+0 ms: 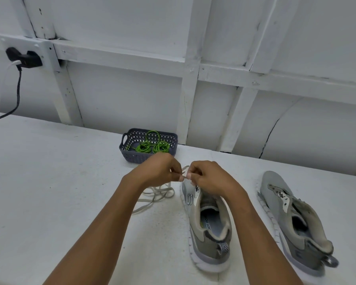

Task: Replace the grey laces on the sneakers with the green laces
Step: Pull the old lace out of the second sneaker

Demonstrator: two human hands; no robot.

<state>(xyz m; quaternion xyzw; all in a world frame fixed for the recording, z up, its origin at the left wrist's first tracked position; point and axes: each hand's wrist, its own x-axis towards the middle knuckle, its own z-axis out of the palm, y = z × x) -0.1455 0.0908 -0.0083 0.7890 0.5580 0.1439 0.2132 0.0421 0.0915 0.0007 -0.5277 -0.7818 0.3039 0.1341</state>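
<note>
We pinch grey lace point(158, 192) between thumb and fingertips of left hand point(160, 171) and right hand point(210, 177), over toe of sneaker point(210, 233). Lace looks mostly out, heaped on tabletop point(49, 182). Second sneaker point(292, 219), on its side, seems laceless. Green laces point(150, 146) coiled in basket point(130, 155): all threading left. Insole reads "RY FO", rest hidden.

The left hand point(159, 170) and right hand point(209, 178) pinch the grey lace point(185, 170) over one sneaker's point(207, 241) toe; the basket point(132, 155) of green laces point(144, 148) stands at twelve o'clock.
</note>
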